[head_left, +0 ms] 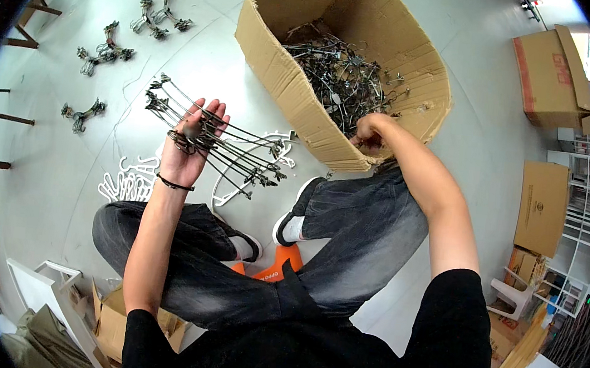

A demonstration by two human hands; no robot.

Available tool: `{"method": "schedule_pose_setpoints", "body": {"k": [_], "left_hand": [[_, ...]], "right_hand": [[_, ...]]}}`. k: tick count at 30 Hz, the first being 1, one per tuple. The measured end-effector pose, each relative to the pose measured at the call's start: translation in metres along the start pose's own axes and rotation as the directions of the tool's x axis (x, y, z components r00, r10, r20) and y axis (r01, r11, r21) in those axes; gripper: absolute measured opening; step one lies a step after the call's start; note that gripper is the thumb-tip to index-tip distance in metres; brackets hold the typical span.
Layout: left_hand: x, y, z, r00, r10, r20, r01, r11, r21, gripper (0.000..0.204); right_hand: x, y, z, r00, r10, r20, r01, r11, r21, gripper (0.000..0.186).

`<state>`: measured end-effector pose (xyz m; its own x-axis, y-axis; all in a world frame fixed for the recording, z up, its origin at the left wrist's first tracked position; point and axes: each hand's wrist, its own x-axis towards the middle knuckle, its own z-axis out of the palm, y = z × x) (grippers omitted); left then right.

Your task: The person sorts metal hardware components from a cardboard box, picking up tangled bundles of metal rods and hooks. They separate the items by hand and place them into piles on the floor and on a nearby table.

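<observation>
My left hand (197,127) is palm up, its fingertips rising past a bunch of dark metal clip hangers (223,146) that lies across the palm. Hooks cluster near the thumb, and the clipped ends fan out to both sides. My right hand (371,131) reaches over the near right wall of a large open cardboard box (286,97). Inside is a tangled heap of similar dark wire hangers (338,77). The right fingers point down at the heap's edge, curled and partly hidden, so what they grip cannot be made out.
Small bundles of dark hangers (104,52) lie on the grey floor at the left and far left. White plastic hangers (130,180) are by my left knee. An orange stool (279,265) shows between my legs. Cardboard boxes (541,206) and white wire racks (577,235) line the right.
</observation>
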<state>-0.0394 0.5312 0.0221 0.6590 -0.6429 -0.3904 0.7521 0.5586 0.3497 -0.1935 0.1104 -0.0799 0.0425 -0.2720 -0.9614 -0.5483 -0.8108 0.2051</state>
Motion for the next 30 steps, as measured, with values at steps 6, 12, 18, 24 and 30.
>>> {"method": "schedule_pose_setpoints", "body": {"k": [6,12,18,24,30], "left_hand": [[0.008,0.006,-0.002,0.999,0.038,0.006,-0.038,0.999,0.026,0.046],[0.008,0.008,-0.008,0.997,0.071,-0.036,-0.07,0.997,0.035,0.049],[0.014,0.009,-0.014,0.996,0.081,-0.025,-0.08,0.996,0.04,0.049],[0.005,0.012,-0.004,0.996,0.088,-0.001,-0.088,0.996,0.014,0.048],[0.013,0.012,-0.014,0.993,0.114,-0.029,-0.114,0.993,0.013,0.047]], "right_hand": [[-0.056,-0.005,-0.035,0.771,-0.348,-0.534,0.28,0.937,-0.207,0.05],[-0.155,0.065,-0.068,0.656,-0.092,-0.749,0.385,0.894,0.227,0.036],[-0.108,0.07,-0.051,0.815,-0.215,-0.538,0.215,0.975,-0.064,0.024],[-0.157,0.088,-0.061,0.579,-0.175,-0.797,0.503,0.846,0.18,0.027],[-0.089,0.077,-0.036,0.741,0.013,-0.671,0.547,0.568,0.615,0.026]]}}
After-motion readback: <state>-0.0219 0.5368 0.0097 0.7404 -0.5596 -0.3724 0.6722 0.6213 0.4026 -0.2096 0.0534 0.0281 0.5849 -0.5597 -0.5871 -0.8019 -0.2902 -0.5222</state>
